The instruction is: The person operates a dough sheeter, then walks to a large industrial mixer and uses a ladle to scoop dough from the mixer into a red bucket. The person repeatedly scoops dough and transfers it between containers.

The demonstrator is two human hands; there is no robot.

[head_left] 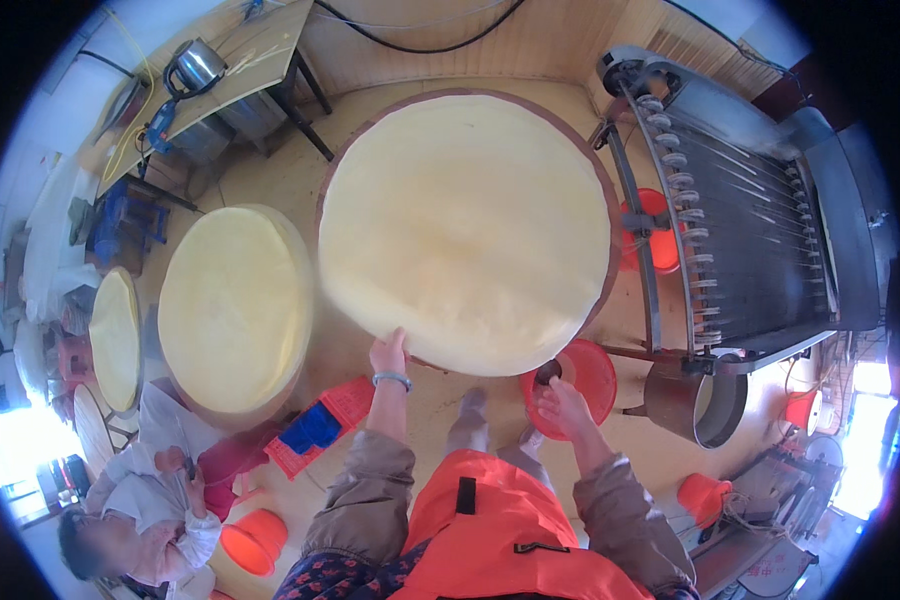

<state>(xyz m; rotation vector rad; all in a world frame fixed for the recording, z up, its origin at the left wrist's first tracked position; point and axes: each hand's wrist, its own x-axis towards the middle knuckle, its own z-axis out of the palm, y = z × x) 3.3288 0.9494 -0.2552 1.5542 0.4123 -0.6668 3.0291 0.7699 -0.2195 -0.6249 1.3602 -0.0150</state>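
A large round pale-yellow sheet (465, 220) lies on a brown round board (605, 200) in front of me. My left hand (390, 355) is closed on the sheet's near edge, left of centre, a bracelet round the wrist. My right hand (560, 405) grips a small dark implement with a rounded end (548, 372), held over a red basin (595, 380) beside the board's lower right edge; its exact kind is unclear.
More pale rounds (230, 300) stand at left. A seated co-worker (150, 480) is lower left, beside a red crate (340, 400). A table (250, 60) with a kettle stands upper left. A rollered metal machine (750, 230) and steel pot (715, 400) are right.
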